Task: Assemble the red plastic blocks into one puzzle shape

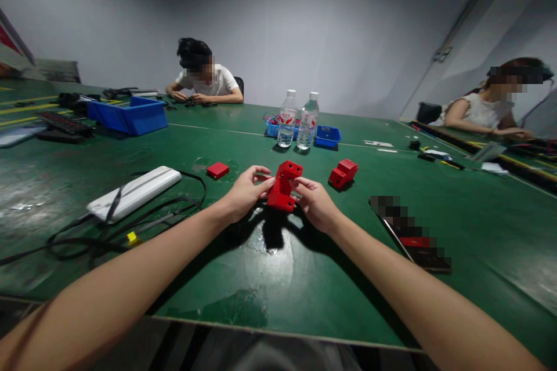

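Observation:
A red C-shaped block with round holes point(282, 188) is held above the green table, between my two hands. My left hand point(249, 188) grips its left side with thumb and fingers. From the right, my right hand point(315, 203) pinches at the block's inner opening; whether a smaller part is between those fingertips I cannot make out. Left of my hands lies a flat red square piece point(218, 170). On the right rests another red block point(343, 174) with a stepped shape and holes.
A white power bank point(134, 192) and tangled black cables lie at left, a dark phone-like object point(409, 235) at right. Two water bottles point(286, 119) stand ahead beside a small blue tray point(328, 136). A larger blue bin point(130, 116) sits far left. Two people sit across the table.

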A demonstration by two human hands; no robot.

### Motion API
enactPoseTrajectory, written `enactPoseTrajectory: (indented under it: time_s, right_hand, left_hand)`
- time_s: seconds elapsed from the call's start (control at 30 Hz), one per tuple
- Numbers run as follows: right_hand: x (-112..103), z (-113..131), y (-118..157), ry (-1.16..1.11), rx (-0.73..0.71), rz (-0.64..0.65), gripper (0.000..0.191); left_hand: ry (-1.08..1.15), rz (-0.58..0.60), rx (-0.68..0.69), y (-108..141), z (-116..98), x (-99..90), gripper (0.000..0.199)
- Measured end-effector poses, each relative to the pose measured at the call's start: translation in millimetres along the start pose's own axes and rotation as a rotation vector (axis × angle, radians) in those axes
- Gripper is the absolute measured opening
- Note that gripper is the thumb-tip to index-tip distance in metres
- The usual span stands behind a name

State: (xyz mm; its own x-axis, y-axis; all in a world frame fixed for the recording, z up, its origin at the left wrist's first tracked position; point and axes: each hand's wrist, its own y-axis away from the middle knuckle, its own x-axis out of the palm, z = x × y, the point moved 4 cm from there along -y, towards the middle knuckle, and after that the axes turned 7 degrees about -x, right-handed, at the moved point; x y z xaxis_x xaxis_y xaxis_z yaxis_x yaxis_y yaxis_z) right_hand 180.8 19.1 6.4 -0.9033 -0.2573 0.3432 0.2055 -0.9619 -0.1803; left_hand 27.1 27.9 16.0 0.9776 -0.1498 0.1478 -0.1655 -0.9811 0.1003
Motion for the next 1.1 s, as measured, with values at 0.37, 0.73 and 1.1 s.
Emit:
enactPoseTrajectory:
  time_s: [0.37,0.73,1.1]
  right_hand:
    - [1.8,-7.8,2.1,0.034,0.039,0.063,0.036]
    - [-3.1,-6.4,-1.4,0.083,-0.014,-0.037,0.039]
    - [-16.6,-6.6,-5.1,0.011,0.041,-0.159,0.052]
  left_hand:
    - [0.0,0.052,0.068,3.9,11.6,12.9,0.041]
    - [0.04,0.066,0.039,3.1,9.1,12.8,0.047]
    - [0.16,-0.081,-0.103,-4.2,15.2,5.7,0.027]
